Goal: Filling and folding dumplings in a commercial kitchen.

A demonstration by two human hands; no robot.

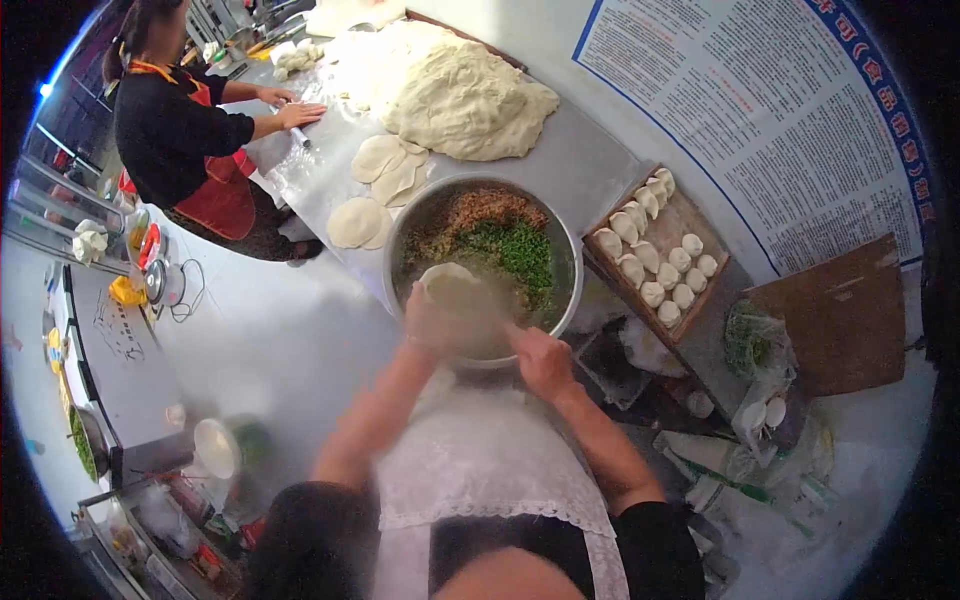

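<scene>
My left hand (421, 322) holds a round dough wrapper (450, 277) over the near side of a large metal bowl (576, 277). Inside the bowl lie brown minced filling (495, 206) and chopped greens (525, 259). At the bowl's near right rim, my right hand (545, 364) is curled around what looks like a thin utensil handle, pointing towards the wrapper. Blur hides the utensil's working end and the wrapper's lower part. Stacked dough wrappers (390, 166) and more wrappers (360, 223) lie on the table left of the bowl.
A big dough mass (469, 97) rests on the metal table (592, 161) behind the bowl. To the right, a wooden tray (709, 217) carries several dumplings (652, 255). A co-worker (184, 135) at the left presses a rolling pin (300, 136). A plastic bag (757, 345) sits beside a brown board (840, 322).
</scene>
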